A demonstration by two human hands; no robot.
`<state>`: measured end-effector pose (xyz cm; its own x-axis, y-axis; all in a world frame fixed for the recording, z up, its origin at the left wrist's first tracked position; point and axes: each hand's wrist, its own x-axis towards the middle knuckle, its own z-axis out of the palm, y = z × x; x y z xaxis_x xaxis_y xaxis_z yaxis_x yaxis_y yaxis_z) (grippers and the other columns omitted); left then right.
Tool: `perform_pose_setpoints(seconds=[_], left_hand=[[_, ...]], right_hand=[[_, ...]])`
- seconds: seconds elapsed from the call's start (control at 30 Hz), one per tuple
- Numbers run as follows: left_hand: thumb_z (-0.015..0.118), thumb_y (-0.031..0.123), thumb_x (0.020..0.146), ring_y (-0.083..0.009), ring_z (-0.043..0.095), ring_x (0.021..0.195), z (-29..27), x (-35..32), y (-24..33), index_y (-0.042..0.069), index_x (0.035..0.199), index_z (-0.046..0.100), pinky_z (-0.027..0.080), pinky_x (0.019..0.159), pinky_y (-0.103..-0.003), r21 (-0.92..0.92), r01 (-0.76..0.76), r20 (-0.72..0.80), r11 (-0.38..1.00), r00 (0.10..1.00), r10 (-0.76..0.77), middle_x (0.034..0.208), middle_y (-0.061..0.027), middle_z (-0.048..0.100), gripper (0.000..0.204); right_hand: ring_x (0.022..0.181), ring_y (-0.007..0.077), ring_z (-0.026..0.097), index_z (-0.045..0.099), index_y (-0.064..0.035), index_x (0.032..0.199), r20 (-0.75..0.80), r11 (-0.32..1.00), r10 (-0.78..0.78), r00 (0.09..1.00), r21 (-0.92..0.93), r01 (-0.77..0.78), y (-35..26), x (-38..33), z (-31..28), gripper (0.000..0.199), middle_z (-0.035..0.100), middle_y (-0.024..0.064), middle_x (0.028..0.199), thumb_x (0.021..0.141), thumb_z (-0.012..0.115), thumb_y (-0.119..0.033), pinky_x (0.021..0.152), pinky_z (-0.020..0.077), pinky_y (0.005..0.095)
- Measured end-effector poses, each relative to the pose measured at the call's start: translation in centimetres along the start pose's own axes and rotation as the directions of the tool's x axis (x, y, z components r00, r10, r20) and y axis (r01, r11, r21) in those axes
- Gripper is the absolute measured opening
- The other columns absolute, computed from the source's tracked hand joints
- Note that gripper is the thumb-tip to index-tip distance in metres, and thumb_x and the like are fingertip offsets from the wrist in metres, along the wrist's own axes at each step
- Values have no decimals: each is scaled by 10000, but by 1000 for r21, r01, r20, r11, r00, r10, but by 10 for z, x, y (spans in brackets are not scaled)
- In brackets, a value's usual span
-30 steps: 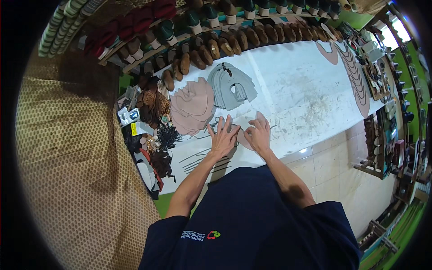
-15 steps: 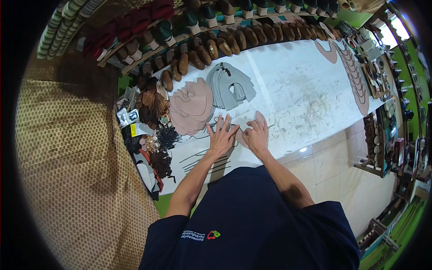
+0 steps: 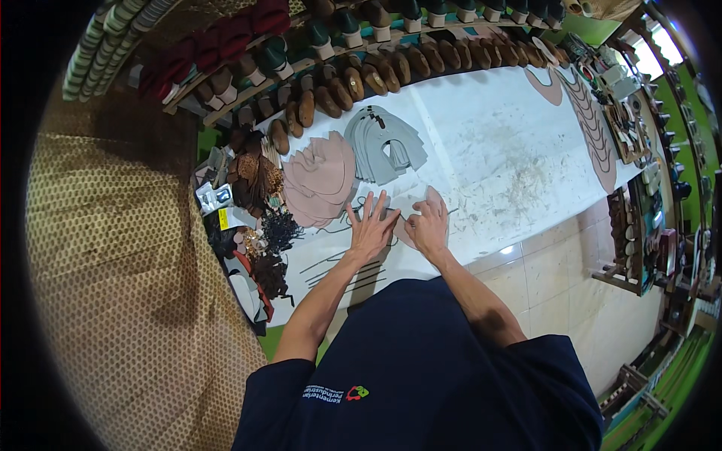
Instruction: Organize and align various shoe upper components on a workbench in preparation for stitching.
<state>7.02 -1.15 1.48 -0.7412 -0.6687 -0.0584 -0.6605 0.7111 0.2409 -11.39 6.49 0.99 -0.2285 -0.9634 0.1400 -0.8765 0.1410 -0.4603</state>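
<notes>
A pinkish-grey cut leather piece (image 3: 434,197) lies flat on the white-covered table, partly hidden beneath my fingers. My left hand (image 3: 368,231) rests palm down at its left side with the fingers spread, thumb tip against the piece's edge. Over the piece, my right hand (image 3: 429,229) has its fingers bent and pressed together on it, close to the left thumb. Thin dark strips (image 3: 342,275) lie loosely on the table left of and below my left hand. Beyond the hands are fanned stacks of pink cut pieces (image 3: 320,177) and grey cut pieces (image 3: 361,154).
Brown shoe lasts (image 3: 353,83) line the table's far edge, below racks of shoes (image 3: 323,41). Scraps and black trimmings (image 3: 280,229) crowd the left end. More cut pieces (image 3: 599,154) lie at the right end. A patterned gold curtain (image 3: 135,286) hangs at left.
Both hands stay almost in place. My left fingers have shifted very slightly; the leather piece has not visibly moved.
</notes>
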Motion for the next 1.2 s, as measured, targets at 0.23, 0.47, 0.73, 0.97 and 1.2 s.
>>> perform_pose_setpoints(seconds=[0.23, 0.47, 0.73, 0.97, 1.2], left_hand=[[634, 245, 1004, -391, 98, 1628, -2, -1, 10, 412, 1520, 550, 25, 1131, -844, -13, -20, 58, 1000, 998, 20, 1779, -109, 137, 549], [624, 292, 1016, -362, 121, 1628, 5, -5, 12, 389, 1446, 633, 53, 1147, -837, 8, -45, 18, 999, 999, 45, 1776, -70, 169, 441], [634, 258, 1016, -395, 110, 1624, 7, -9, 17, 361, 1454, 630, 53, 1140, -841, -106, 12, -16, 994, 1000, -13, 1773, -108, 160, 449], [621, 281, 1035, -419, 82, 1621, 5, -16, 33, 360, 1480, 616, 53, 1125, -839, -123, 79, 44, 989, 996, -74, 1778, -135, 115, 452], [614, 303, 1050, -419, 83, 1622, 8, -16, 31, 361, 1453, 640, 45, 1123, -843, -130, 89, 39, 987, 996, -85, 1773, -135, 139, 408]], right_hand=[[1250, 262, 560, 844, -132, 830, 14, 1000, 4, 1000, -20, -4, 1, -1, 2, 132, 692, 21, 1198, 827, 792, -253, 1232, 276, 579], [1314, 285, 535, 841, -131, 1001, -17, 990, -26, 1000, 136, 28, 12, -11, -14, 224, 665, 65, 1266, 826, 814, -267, 1217, 311, 571], [1379, 290, 502, 837, -182, 1050, 85, 995, -88, 993, 56, 83, 38, -23, -37, 197, 626, 60, 1368, 878, 771, -250, 1230, 304, 576], [1380, 307, 492, 813, -112, 946, 113, 986, -167, 980, 44, 163, 45, -19, -32, 144, 620, 76, 1361, 900, 746, -231, 1244, 271, 580], [1447, 310, 452, 797, -106, 902, 114, 975, -203, 972, 110, 191, 38, -23, -36, 149, 618, 85, 1385, 908, 719, -233, 1274, 182, 591]])
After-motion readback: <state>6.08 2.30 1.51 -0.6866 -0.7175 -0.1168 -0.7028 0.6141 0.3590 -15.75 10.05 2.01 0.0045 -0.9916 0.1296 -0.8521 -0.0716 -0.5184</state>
